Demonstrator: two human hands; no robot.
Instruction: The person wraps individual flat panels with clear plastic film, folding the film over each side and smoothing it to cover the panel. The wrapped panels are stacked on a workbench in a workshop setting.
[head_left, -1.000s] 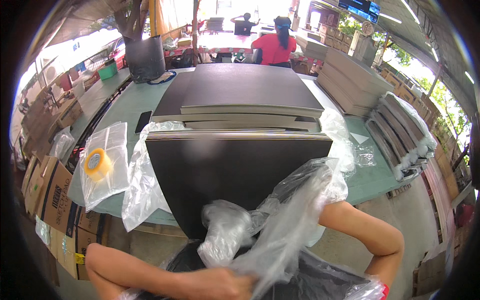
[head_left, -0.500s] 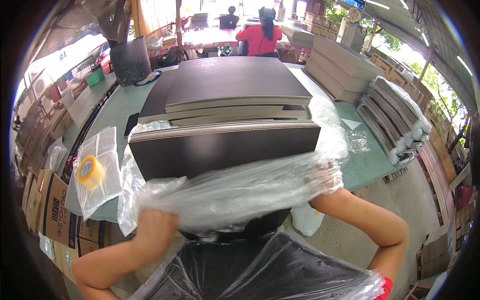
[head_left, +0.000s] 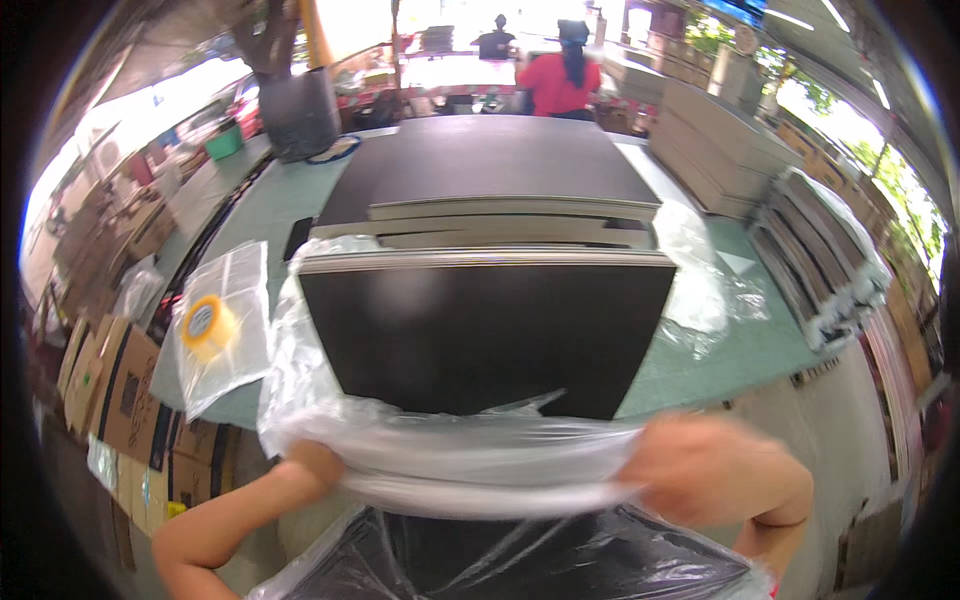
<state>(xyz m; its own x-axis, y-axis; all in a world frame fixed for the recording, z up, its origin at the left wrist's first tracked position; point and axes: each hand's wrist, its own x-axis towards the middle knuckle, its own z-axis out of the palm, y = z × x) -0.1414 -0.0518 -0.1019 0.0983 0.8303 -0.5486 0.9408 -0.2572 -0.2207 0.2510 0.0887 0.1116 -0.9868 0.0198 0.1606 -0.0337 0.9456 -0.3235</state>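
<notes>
A crumpled clear plastic bag stretches across in front of me. Its left end is gripped by my left hand, whose fingers are partly hidden in the film. My right hand, blurred by motion, is closed on the right end. Just beyond the plastic a stack of black boards stands on edge, the plastic overlapping its lower end. Behind it, more black boards lie flat in a pile. Below my hands, black material under clear plastic covers my front.
A roll of yellowish tape rests on flat plastic bags at the left of the green table. Grey board stacks and a plastic-wrapped stack stand right. Cartons sit lower left. A person in red works far ahead.
Both hands have drawn the plastic down toward me, baring more of the upright black boards. My right hand has come lower. The whole view has shifted slightly.
</notes>
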